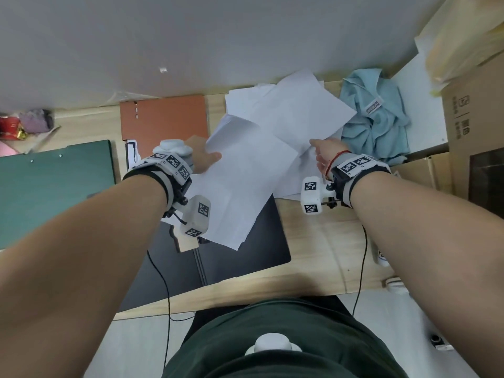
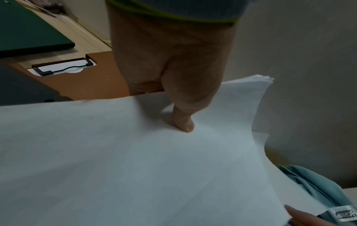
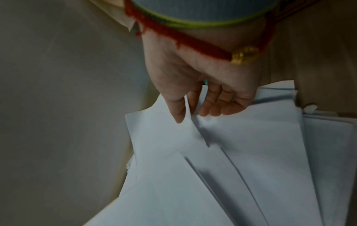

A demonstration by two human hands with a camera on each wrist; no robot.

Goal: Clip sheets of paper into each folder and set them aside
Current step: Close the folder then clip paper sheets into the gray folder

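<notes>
Paper (image 1: 245, 170) is light, limp and slippery, sagging where unsupported, so an edge pinch suits it best. Left hand (image 1: 203, 156) pinches a sheaf by its edge above the black folder (image 1: 240, 241). Right hand (image 1: 326, 154) pinches sheets from the loose pile (image 1: 297, 110) on the desk.

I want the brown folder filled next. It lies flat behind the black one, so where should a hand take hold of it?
Judging from the head view, take the brown folder by its bare left edge, coming in from the left. Its right side lies close to the loose sheets, the held stack of paper overhangs its near edge, and the wall blocks the far side. It lies flat, so lift the corner first.
</notes>
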